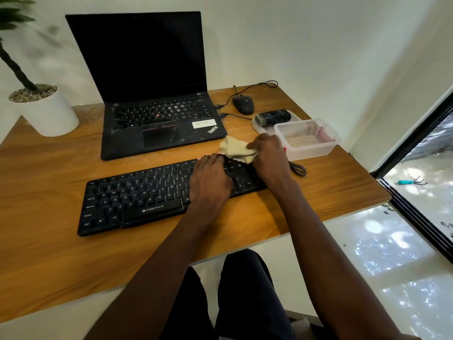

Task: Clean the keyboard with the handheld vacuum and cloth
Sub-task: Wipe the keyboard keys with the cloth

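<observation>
Keyboard (157, 192) lies flat on the desk (49, 241), in front of the laptop (157, 114). Cloth (236, 149) bunched at its far right edge, half off the keys. Right hand (270, 155) pinches the cloth; left hand (210, 179) rests on the keys beside it, fingers curled down, steadying.

Risk, as I judge it: a hard wipe could drag the keyboard or snag a keycap; the clear tub (306, 139) sits just beside the right hand and could get knocked.

Keyboard (137, 200) reads "ZEBRONICS"; laptop (157, 114) reads "ThinkPad".
</observation>
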